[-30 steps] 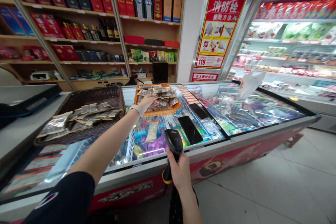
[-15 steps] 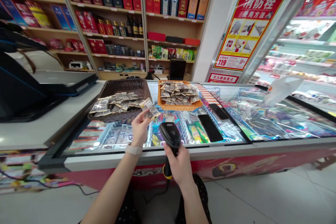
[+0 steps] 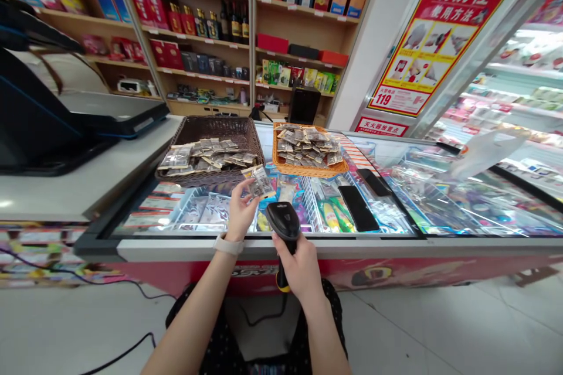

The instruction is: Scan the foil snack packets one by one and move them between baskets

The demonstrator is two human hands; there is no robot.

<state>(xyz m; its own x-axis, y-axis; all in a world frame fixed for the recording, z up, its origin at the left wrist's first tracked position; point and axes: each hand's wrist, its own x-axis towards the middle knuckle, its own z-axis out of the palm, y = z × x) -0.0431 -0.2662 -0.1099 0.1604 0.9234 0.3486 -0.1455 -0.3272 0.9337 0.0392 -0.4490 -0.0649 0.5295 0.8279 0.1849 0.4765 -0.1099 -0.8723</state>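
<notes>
Between the fingers of my left hand (image 3: 241, 211) is a small clear packet (image 3: 259, 181) with dark contents, raised above the freezer's glass top. My right hand (image 3: 301, 266) is wrapped round the handle of a black barcode scanner (image 3: 284, 220), whose head points toward the packet from just below and right of it. Behind my left hand, a dark brown wicker basket (image 3: 220, 126) holds many similar packets. To its right an orange wicker basket (image 3: 308, 171) carries more of them.
Two black phones lie on the glass, the nearer phone (image 3: 358, 208) right of the scanner. The chest freezer (image 3: 387, 246) shows bagged goods inside. At left stands a counter (image 3: 65, 193) with a scale (image 3: 114, 111). A cable (image 3: 127, 281) trails over the floor.
The view has tilted down and shifted slightly left. My left hand has turned the packet a little, its flat side facing me more. Both hands keep their hold.
</notes>
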